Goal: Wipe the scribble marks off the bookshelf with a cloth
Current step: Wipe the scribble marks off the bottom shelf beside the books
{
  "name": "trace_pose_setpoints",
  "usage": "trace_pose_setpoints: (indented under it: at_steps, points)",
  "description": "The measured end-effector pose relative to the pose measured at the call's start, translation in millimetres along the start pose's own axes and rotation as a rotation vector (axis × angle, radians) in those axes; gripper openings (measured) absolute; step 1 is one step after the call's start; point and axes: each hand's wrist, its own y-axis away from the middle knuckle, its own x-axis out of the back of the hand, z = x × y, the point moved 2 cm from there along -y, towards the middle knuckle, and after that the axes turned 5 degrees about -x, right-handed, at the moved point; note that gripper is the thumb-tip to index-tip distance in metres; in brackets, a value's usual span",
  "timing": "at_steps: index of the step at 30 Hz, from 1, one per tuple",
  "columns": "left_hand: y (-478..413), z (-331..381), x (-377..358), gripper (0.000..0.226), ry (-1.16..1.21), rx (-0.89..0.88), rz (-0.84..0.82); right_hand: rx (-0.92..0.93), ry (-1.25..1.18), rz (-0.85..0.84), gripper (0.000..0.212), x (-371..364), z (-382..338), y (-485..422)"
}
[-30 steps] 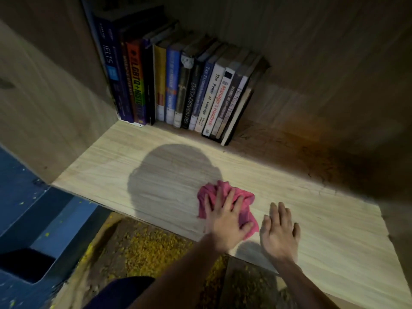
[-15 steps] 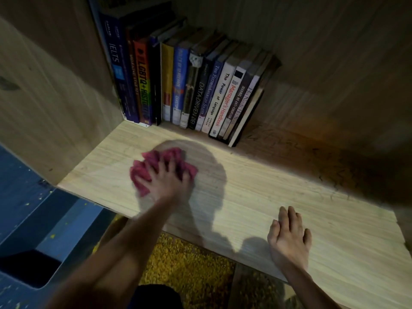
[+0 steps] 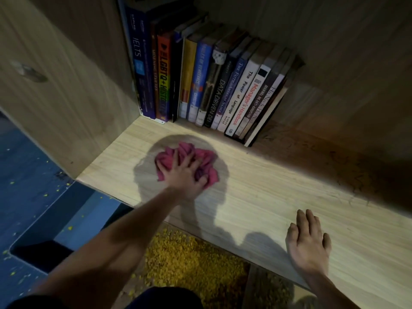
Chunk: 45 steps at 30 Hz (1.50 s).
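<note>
Fingers [image 3: 173,157] of the left hand [image 3: 182,177] clutch the bunched pink cloth [image 3: 206,158]
It's toward the left end of the shelf [image 3: 256,192], near the books [image 3: 223,85]; right hand [image 3: 308,246] lies flat, fingers straight, at the front edge.

A blue floor [image 3: 29,197] flecked with yellow lies left, a yellow granular patch [image 3: 189,259] near. Near-side light brightens the pale wooden bookshelf [image 3: 267,197]; its far right is dark.

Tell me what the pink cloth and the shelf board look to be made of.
The pink cloth: soft woven or microfibre fabric, matte; it bunches into loose folds. Which fibre cannot be told. The shelf board: pale wood or wood-look laminate, smooth with low sheen; straight grain lines run along it.
</note>
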Motion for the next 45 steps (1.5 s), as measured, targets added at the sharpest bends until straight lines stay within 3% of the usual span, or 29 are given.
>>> trace_pose_setpoints:
  at_steps: [2, 6, 7, 9, 10, 13, 20, 22, 24, 26, 29, 32, 34, 36, 39, 42, 45]
  points:
    - [21, 18, -6, 0.066, -0.006, -0.061, -0.032, -0.010, 0.009, -0.005, 0.078, 2, -4, 3]
    - [67, 26, -26, 0.072, -0.039, -0.472, -0.108, -0.164, -0.037, -0.063, 0.083, 10, -41, 17]
    - [66, 19, -25, 0.072, -0.054, -0.499, -0.151, -0.144, -0.028, -0.112, 0.084, 6, -66, 27]
    - [51, 6, -19, 0.073, -0.069, -0.529, -0.181, 0.087, 0.086, -0.112, 0.079, -15, -116, 52]
    - [40, 2, -12, 0.074, -0.043, -0.517, -0.168, 0.180, 0.164, -0.071, 0.070, -25, -136, 61]
    - [-9, -26, 3, 0.077, 0.047, -0.378, -0.141, 0.185, 0.233, 0.036, 0.051, -44, -159, 69]
    - [-70, -112, 44, 0.068, 0.070, -0.060, 0.025, 0.147, 0.067, 0.032, 0.064, -51, -164, 62]
    - [-66, -137, 49, 0.074, 0.061, -0.006, 0.062, 0.131, 0.040, -0.032, 0.064, -49, -167, 64]
    - [-54, -150, 47, 0.095, 0.060, 0.014, 0.090, 0.117, 0.046, -0.044, 0.055, -48, -165, 66]
    - [-38, -153, 42, 0.102, 0.070, 0.050, 0.111, 0.111, 0.066, -0.065, 0.053, -48, -161, 67]
    - [-9, -157, 34, 0.092, 0.067, 0.121, 0.120, 0.061, 0.207, -0.181, 0.053, -32, -170, 70]
    - [19, -157, 33, 0.090, 0.067, 0.174, 0.130, 0.001, 0.150, -0.175, 0.054, -27, -170, 69]
    - [38, -154, 33, 0.098, 0.063, 0.214, 0.148, 0.049, 0.107, -0.079, 0.055, -28, -174, 78]
    - [57, -151, 31, 0.104, 0.102, 0.266, 0.176, 0.029, 0.056, -0.106, 0.059, -26, -176, 78]
    - [74, -146, 25, 0.091, 0.164, 0.366, 0.195, 0.047, 0.115, -0.254, 0.056, -25, -169, 68]
    - [80, -127, 22, 0.068, 0.196, 0.483, 0.117, 0.176, 0.239, -0.284, 0.064, -16, -158, 60]
    - [81, -88, 19, 0.067, 0.161, 0.440, 0.014, 0.237, 0.280, -0.210, 0.091, -16, -152, 60]
